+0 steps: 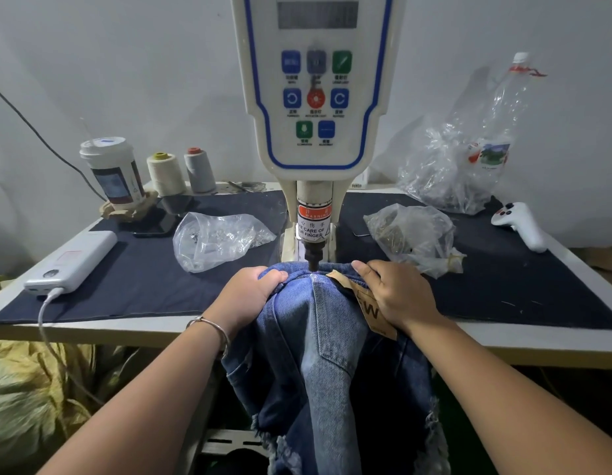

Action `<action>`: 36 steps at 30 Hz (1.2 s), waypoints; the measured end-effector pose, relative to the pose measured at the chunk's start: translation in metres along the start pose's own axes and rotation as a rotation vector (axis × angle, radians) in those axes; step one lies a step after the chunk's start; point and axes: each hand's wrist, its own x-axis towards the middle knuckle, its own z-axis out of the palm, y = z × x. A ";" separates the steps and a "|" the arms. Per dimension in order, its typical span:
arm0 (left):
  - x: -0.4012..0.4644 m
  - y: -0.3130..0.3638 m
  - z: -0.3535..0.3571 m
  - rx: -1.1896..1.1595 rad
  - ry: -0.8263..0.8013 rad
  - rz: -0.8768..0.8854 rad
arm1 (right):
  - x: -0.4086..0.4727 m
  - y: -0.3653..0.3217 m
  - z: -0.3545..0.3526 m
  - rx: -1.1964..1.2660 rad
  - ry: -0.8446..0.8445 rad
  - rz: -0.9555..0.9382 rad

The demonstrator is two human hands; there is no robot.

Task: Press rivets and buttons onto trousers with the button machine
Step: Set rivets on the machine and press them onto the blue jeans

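Note:
Blue denim trousers (328,337) hang over the table's front edge, their waistband up under the black punch (313,258) of the white button machine (316,97). My left hand (251,291) grips the waistband just left of the punch, thumb on top. My right hand (397,293) holds the waistband on the right, lying partly over a brown paper tag (369,308). The punch tip touches or nearly touches the denim between my two hands.
A clear bag of metal parts (212,240) lies left of the machine, a bag of brass-coloured parts (411,234) right. Also on the dark mat (503,286): power bank (71,262), phone (157,222), cup (112,173), two thread cones (181,173), white controller (520,224), plastic bottle (496,132).

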 end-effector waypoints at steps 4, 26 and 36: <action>0.000 0.001 0.000 -0.007 0.007 0.007 | 0.001 0.000 0.000 0.003 0.011 0.006; 0.004 -0.001 -0.001 0.005 -0.007 0.006 | 0.001 0.001 0.002 0.017 -0.014 0.021; 0.003 0.000 -0.004 -0.014 -0.019 -0.011 | 0.002 0.002 0.002 -0.006 -0.030 0.017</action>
